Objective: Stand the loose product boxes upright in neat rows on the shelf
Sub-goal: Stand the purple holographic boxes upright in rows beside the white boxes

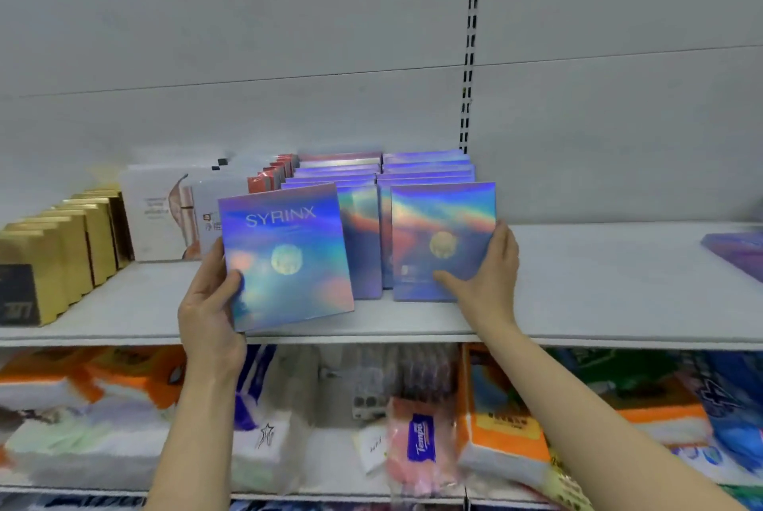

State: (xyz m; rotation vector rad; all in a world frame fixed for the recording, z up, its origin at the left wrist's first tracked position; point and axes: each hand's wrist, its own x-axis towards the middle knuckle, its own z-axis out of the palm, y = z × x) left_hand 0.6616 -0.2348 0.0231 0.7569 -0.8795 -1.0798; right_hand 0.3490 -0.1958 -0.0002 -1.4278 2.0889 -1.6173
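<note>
Gripping a tilted box (pixel 287 254) in the left hand (pixel 210 304), steadying the right row's front box (pixel 441 242) with the right hand (pixel 487 275) on the shelf (pixel 598 283). Two rows mostly standing; one loose box (pixel 739 252), seemingly flat, left far right.

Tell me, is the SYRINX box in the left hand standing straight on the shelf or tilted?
Tilted. The SYRINX box leans, its top edge slanting, gripped at its lower left corner by the left hand, unlike the straight rows behind.
</note>
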